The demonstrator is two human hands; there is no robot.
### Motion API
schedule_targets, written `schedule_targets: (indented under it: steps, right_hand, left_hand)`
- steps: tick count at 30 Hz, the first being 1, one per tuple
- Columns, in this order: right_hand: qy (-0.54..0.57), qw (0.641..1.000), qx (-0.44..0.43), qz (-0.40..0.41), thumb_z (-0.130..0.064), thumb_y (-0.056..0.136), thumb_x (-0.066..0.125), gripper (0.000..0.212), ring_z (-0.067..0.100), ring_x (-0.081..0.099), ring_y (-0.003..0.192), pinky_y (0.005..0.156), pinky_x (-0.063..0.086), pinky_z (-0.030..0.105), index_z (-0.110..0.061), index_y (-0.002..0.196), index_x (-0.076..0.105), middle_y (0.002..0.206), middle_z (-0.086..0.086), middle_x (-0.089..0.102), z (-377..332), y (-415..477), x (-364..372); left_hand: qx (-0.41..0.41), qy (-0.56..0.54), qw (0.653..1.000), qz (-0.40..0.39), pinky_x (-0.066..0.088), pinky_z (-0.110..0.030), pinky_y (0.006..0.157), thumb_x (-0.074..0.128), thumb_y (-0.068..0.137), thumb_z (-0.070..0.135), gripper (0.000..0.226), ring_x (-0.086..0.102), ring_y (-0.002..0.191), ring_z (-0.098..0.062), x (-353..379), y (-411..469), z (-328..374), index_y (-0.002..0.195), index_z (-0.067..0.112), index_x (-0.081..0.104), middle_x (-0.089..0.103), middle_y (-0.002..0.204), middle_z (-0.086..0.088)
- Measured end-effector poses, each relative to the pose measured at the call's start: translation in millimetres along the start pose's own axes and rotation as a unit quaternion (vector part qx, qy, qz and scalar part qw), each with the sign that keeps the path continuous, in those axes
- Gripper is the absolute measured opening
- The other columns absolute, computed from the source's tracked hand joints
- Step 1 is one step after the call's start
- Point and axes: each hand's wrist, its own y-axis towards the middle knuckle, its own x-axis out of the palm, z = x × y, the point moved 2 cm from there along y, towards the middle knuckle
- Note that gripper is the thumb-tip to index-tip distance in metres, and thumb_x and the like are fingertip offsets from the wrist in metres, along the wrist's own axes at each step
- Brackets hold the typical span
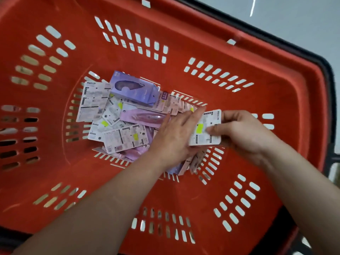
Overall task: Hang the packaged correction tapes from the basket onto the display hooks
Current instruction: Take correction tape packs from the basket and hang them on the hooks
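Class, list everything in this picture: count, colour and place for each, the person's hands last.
basket: one, red, fills the view.
handle: one, black, along the right rim.
piled packages: many, pink, white, purple, on the basket's bottom.
purple package: one, atop the pile.
held package: one, white with yellow sticker, between the hands.
floor: grey, upper right.
left hand: one, fingers straight, touching held package.
right hand: one, pinching held package.
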Motion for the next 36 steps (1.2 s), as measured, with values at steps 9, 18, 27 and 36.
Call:
schedule_targets:
  steps: [9, 18, 27, 36]
  right_hand:
    - [0.022, 1.000, 0.001, 0.013, -0.052, 0.066, 0.079, 0.089, 0.017, 0.060, 0.112, 0.091, 0.053, 0.041, -0.023, 0.143, 0.046, 0.128, -0.004, 0.059, 6, 24, 18]
    - [0.186, 0.972, 0.061, -0.127, -0.003, 0.082, 0.070, 0.042, 0.030, 0.074, 0.090, 0.068, 0.061, 0.043, -0.012, 0.122, 0.062, 0.106, 0.014, 0.075, 53, 36, 50]
    - [-0.068, 0.995, -0.041, 0.055, 0.003, 0.085, 0.069, 0.048, 0.026, 0.067, 0.102, 0.084, 0.058, 0.048, -0.028, 0.115, 0.051, 0.114, 0.004, 0.067, 64, 60, 45]
    - [-0.197, 0.976, -0.095, 0.016, -0.007, 0.091, 0.067, 0.110, 0.018, 0.064, 0.084, 0.077, 0.060, 0.041, -0.060, 0.146, -0.012, 0.144, 0.000, 0.047, 59, 49, 50]
  left_hand:
    - [-0.325, -0.446, 0.834, 0.013, 0.059, -0.040, 0.081, 0.079, 0.071, 0.020, 0.038, 0.071, 0.093, -0.026, -13, -26, -26, 0.108, 0.020, 0.068, 0.075, 0.101, -0.003]
    - [-0.319, -0.271, 0.908, -0.011, 0.048, -0.049, 0.100, 0.032, 0.061, 0.100, 0.095, 0.063, 0.112, -0.029, -4, -12, -58, 0.113, 0.028, 0.068, 0.070, 0.115, -0.003]
    - [-0.271, 0.183, 0.945, 0.006, 0.028, -0.060, 0.109, 0.056, 0.093, 0.053, 0.058, 0.042, 0.132, -0.032, -17, 19, -127, 0.134, 0.015, 0.042, 0.047, 0.138, -0.009]
    - [-0.255, 0.209, 0.943, -0.039, 0.034, -0.041, 0.088, 0.054, 0.095, 0.029, 0.019, 0.057, 0.111, -0.029, -42, -30, -131, 0.111, 0.023, 0.062, 0.065, 0.113, -0.005]
